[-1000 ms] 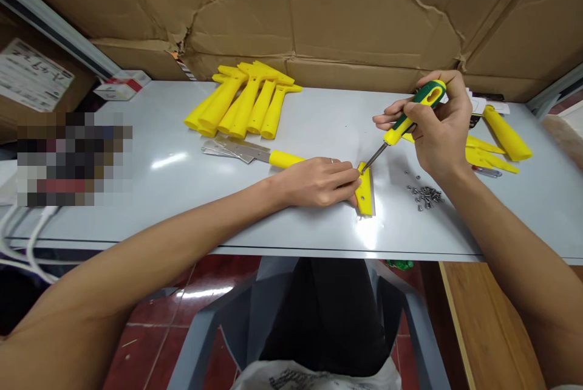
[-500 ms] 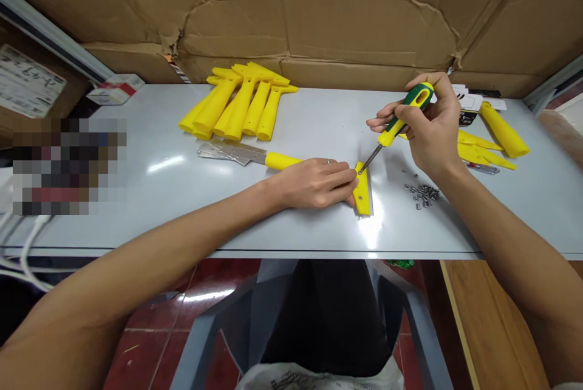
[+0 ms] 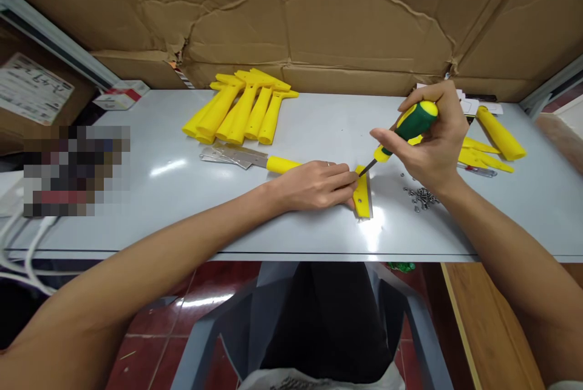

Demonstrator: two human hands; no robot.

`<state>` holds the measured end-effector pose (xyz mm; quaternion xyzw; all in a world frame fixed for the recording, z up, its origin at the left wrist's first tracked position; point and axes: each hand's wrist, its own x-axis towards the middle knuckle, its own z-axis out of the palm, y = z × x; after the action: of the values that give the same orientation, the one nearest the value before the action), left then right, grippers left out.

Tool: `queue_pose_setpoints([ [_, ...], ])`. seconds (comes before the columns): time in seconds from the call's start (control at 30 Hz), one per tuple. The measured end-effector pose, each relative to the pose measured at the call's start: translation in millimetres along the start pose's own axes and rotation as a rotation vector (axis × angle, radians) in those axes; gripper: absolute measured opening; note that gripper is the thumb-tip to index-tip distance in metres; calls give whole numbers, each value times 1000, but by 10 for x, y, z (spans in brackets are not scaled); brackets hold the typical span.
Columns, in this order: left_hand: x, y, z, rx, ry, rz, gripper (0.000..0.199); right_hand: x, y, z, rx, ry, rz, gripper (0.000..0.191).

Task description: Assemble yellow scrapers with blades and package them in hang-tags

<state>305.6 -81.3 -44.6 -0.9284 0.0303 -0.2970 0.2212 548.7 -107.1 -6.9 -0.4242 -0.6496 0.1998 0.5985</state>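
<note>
My left hand (image 3: 319,185) is closed on a yellow scraper (image 3: 363,195), whose head shows past my fingertips with a thin blade along its right edge. One screw shows in the lower part of that head. My right hand (image 3: 435,138) grips a green and yellow screwdriver (image 3: 416,121), tilted, its tip on the upper part of the scraper head beside my left fingers. Left of my left hand lies a yellow handle (image 3: 281,164), next to flat metal blades (image 3: 232,156). Small screws (image 3: 424,198) are heaped beneath my right wrist.
Several yellow scraper handles (image 3: 246,107) are piled at the back left of the grey table (image 3: 159,220). More yellow parts (image 3: 501,133) lie at the right. A small white and red box (image 3: 122,94) stands at the back left, before the cardboard (image 3: 328,31).
The screwdriver has turned in my right hand and leans lower. My right fingers have shifted round its handle, with the thumb extended. My left hand stays on the scraper.
</note>
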Motion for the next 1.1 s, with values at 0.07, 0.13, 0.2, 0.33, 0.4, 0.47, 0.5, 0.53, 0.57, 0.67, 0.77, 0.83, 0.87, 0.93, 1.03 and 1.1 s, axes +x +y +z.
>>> queue_pose_setpoints([
  [0.07,-3,-4,2,0,-34,1,33,-16,16,1,-48,23,5,54],
  [0.13,-8,-9,8,-11,-65,-1,33,-26,14,16,-36,34,40,53],
  [0.2,-9,-15,11,-24,-81,-5,34,-14,-4,29,-5,87,52,48],
  [0.33,8,-18,0,-36,-80,-9,34,117,-20,-31,-91,308,-121,33],
  [0.4,14,-13,-3,-35,-92,-8,33,214,16,-116,-213,353,-253,32],
  [0.47,11,-3,6,-27,-104,-13,32,292,78,-214,-335,344,-340,30],
  [0.5,7,5,15,-15,-104,-33,32,317,114,-259,-389,322,-354,27],
  [0.53,2,13,25,-3,-103,-69,32,333,149,-296,-438,294,-355,24],
  [0.57,-3,22,34,5,-104,-120,32,341,181,-325,-482,259,-345,21],
  [0.67,1,48,26,-31,-121,-324,23,336,247,-358,-583,161,-282,17],
  [0.77,48,47,-58,-187,-149,-572,21,327,259,-338,-639,140,-258,23],
  [0.83,91,20,-146,-373,-149,-769,26,326,241,-320,-633,123,-263,25],
  [0.87,111,1,-193,-503,-124,-863,26,326,229,-312,-614,109,-265,25],
  [0.93,145,-42,-282,-827,-44,-1033,23,328,204,-295,-540,108,-266,24],
  [1.03,180,-85,-381,-1277,48,-1260,27,330,183,-260,-318,157,-140,29],
  [1.1,195,-85,-410,-1437,43,-1382,31,322,175,-229,-102,186,30,33],
])
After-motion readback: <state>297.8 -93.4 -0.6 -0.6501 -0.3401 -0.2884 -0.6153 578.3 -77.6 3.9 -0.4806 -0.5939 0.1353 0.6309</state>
